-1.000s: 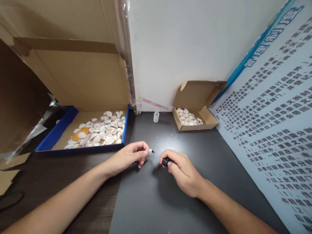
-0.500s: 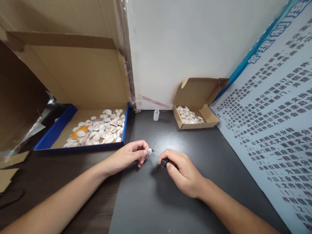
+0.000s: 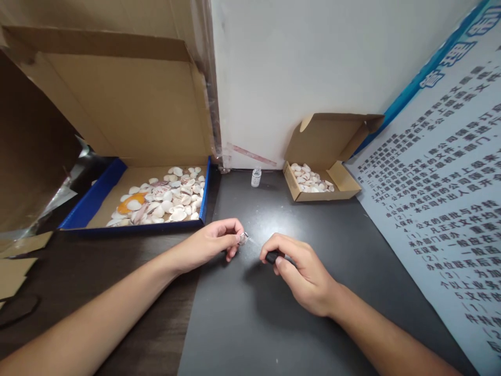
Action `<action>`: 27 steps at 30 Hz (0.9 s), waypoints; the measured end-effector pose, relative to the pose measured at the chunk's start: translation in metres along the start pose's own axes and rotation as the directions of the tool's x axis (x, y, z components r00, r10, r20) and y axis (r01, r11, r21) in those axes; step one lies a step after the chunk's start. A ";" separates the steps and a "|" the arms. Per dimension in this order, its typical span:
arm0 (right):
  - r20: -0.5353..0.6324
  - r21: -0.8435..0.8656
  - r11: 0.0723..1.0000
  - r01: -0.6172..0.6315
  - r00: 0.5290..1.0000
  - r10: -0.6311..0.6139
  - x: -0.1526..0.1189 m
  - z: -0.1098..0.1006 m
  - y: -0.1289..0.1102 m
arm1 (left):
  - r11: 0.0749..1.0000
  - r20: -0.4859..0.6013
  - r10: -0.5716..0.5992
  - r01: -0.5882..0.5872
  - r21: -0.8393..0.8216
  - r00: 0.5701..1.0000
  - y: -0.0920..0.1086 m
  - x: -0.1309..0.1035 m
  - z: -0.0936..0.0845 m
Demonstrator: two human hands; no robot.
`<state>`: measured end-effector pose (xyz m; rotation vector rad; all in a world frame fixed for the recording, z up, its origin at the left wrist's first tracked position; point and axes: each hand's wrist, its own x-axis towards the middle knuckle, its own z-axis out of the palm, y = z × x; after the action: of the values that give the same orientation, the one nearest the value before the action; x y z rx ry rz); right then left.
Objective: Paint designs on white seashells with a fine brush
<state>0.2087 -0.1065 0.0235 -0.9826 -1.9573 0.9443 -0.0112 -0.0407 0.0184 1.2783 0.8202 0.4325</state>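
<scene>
My left hand (image 3: 223,239) pinches a small patterned seashell (image 3: 243,238) between thumb and fingertips, just above the dark mat. My right hand (image 3: 299,266) is closed around the black handle of a small brush (image 3: 271,257). Its thin pale stem is hard to see against the mat, and the dark tip seems to touch the shell. Behind the hands stands a small clear glass bottle (image 3: 255,177) with print on it.
At the left lies an open blue-edged cardboard box (image 3: 94,214) holding several white shells and an orange one. A smaller open cardboard box (image 3: 329,195) with shells stands at the back right. A white panel (image 3: 313,62) rises behind, and a printed board (image 3: 430,172) leans at the right.
The view has shifted slightly, so the scene sits a little higher and further right. The shell is tilted differently in my left hand, and the dark brush tip now overlaps its edge.
</scene>
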 end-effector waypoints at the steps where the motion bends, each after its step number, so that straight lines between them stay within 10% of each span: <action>1: 0.009 0.015 1.000 0.005 1.000 -0.005 0.000 0.000 0.000 | 1.000 0.016 -0.003 0.003 0.003 1.000 -0.001 0.000 -0.001; 27: 0.011 -0.043 0.998 0.036 0.999 -0.036 -0.002 -0.002 -0.004 | 0.996 0.076 -0.044 0.049 -0.072 0.996 -0.001 -0.001 -0.007</action>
<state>0.2103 -0.1095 0.0270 -0.9654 -2.0051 0.8919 -0.0172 -0.0367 0.0169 1.1977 0.7636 0.3727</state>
